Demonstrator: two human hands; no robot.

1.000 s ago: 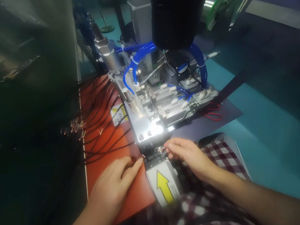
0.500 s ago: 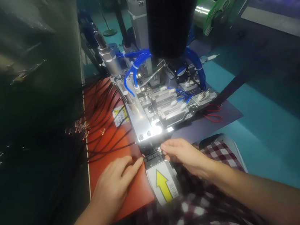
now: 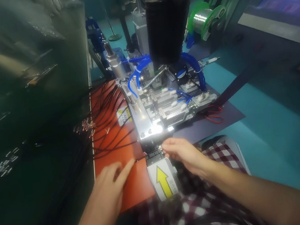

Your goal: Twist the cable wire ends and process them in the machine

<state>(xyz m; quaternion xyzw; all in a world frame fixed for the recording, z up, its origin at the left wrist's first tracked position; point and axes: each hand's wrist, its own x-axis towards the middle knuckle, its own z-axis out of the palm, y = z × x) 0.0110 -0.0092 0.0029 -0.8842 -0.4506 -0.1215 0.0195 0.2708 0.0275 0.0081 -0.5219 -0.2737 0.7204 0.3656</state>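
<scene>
My right hand (image 3: 181,154) is closed in a pinch on a small metallic connector (image 3: 160,148) at the near end of the machine (image 3: 162,105). From it a short black cable (image 3: 141,158) runs left across the dark track (image 3: 155,156). My left hand (image 3: 111,183) has its fingertips together at the cable's left part, over the orange mat (image 3: 134,187); the exact grip is partly hidden. Just below the track is a white cover (image 3: 153,176) with a yellow arrow (image 3: 163,182) pointing away from me.
Several black cables (image 3: 115,142) with bare copper ends (image 3: 87,125) lie across the mat's left side. A green wire spool (image 3: 203,20) stands at the back right. A black duct (image 3: 168,30) hangs over the blue tubes (image 3: 195,65). A red wire (image 3: 214,115) loops at the machine's right.
My left hand has slid left, away from the track, and more of the black cable shows. My right hand stays at the connector. The whole view has shifted slightly.
</scene>
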